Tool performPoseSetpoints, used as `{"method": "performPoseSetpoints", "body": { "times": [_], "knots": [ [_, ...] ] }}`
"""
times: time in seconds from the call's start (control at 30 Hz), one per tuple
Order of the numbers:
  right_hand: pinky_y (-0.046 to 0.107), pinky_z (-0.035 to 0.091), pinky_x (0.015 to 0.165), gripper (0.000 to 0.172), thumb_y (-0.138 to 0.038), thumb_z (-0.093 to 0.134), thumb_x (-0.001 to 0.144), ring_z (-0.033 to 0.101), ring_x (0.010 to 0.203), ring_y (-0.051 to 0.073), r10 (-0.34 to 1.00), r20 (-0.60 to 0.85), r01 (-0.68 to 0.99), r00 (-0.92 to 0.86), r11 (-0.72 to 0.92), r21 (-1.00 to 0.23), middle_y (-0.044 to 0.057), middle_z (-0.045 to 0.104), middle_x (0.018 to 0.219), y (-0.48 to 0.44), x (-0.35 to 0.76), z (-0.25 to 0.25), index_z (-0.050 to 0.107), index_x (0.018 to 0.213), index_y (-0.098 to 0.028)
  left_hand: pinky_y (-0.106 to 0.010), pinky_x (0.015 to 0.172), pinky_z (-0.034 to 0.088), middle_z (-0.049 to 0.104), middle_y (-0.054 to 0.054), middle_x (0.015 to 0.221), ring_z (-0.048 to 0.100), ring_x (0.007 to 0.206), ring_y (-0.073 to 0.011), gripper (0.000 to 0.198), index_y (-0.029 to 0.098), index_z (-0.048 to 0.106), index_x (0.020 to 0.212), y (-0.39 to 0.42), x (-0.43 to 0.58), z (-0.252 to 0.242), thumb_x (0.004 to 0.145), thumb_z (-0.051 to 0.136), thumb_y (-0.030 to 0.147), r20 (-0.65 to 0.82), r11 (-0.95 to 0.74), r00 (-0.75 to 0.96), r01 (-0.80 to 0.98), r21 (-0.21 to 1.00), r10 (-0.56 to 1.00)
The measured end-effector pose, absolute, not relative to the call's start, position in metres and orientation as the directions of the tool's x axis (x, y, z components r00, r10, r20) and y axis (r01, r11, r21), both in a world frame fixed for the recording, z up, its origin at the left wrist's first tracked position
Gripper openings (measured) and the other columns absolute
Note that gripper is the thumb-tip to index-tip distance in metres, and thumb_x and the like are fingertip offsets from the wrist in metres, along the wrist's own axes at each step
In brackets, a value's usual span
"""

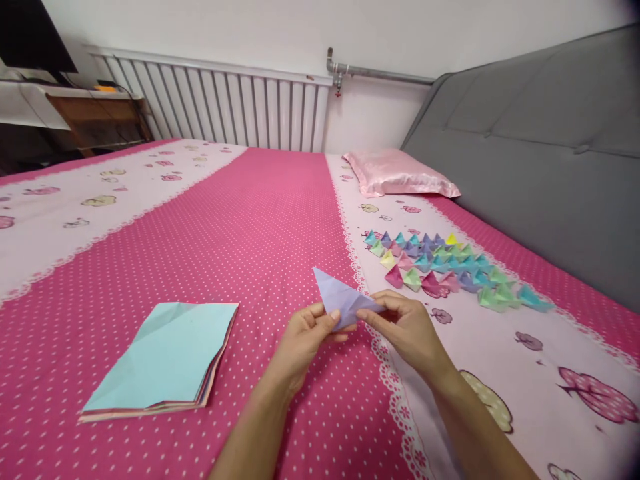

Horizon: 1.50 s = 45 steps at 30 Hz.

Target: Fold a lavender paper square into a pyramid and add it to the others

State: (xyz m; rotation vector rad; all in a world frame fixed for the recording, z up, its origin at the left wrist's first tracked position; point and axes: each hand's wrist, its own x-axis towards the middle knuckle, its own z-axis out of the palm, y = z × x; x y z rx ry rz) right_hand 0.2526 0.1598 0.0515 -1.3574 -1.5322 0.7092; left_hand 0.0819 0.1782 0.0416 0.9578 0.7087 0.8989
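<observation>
A lavender sheet of paper folded into a pointed triangle is held up over the pink bedspread. My left hand pinches its lower left edge between thumb and fingers. My right hand pinches its right corner. A stack of coloured square paper, light blue on top, lies on the bed to the left of my hands. Several small folded paper pieces in blue, green, pink and yellow lie in rows to the right, beyond my right hand.
A pink satin pillow lies at the head of the bed beside a grey padded headboard. A white radiator runs along the far wall. A wooden desk stands at the far left.
</observation>
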Motion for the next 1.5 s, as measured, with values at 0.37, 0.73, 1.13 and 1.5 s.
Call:
{"method": "performPoseSetpoints", "body": {
  "times": [0.37,0.73,1.13,1.5],
  "knots": [
    [0.021,0.045,0.051,0.034,-0.031,0.074,0.064,0.057,0.056,0.011,0.913,0.240,0.194,0.331,0.183,-0.964,-0.003,0.059,0.067,0.153,0.232,0.053,0.049,0.085,-0.020,-0.021,0.066,0.047,0.071,-0.011,0.083,0.065,0.073,-0.0142,0.026,0.012,0.069,0.088,0.179,0.085,0.039,0.067,0.072,0.028,-0.183,0.300,0.373,-0.286,0.910,0.910],
    [0.028,0.053,0.062,0.023,-0.030,0.072,0.067,0.064,0.067,0.017,0.968,0.188,-0.003,0.166,0.191,-0.982,0.002,0.069,0.075,0.149,0.219,0.052,0.066,0.086,-0.019,-0.021,0.059,0.046,0.068,-0.006,0.062,0.059,0.056,-0.0108,0.021,0.012,0.069,0.064,0.180,0.083,0.035,0.061,0.076,0.031,-0.178,0.277,0.289,-0.353,0.894,0.941],
    [0.024,0.046,0.052,0.021,-0.032,0.065,0.074,0.056,0.051,0.012,0.927,0.268,0.181,0.260,0.226,-0.957,-0.002,0.060,0.054,0.150,0.228,0.059,0.064,0.060,-0.017,-0.023,0.061,0.047,0.069,-0.009,0.067,0.060,0.058,-0.0123,0.026,0.010,0.068,0.065,0.179,0.086,0.039,0.059,0.077,0.034,-0.218,0.313,0.294,-0.326,0.892,0.930],
    [0.026,0.045,0.059,0.031,-0.031,0.050,0.086,0.057,0.063,0.014,0.895,0.405,0.249,0.188,0.356,-0.901,0.003,0.060,0.066,0.143,0.231,0.066,0.068,0.065,-0.018,-0.020,0.058,0.044,0.061,-0.002,0.062,0.054,0.056,-0.0092,0.027,0.013,0.063,0.066,0.183,0.084,0.036,0.066,0.071,0.039,-0.152,0.266,0.280,-0.434,0.861,0.948]
  ]
}}
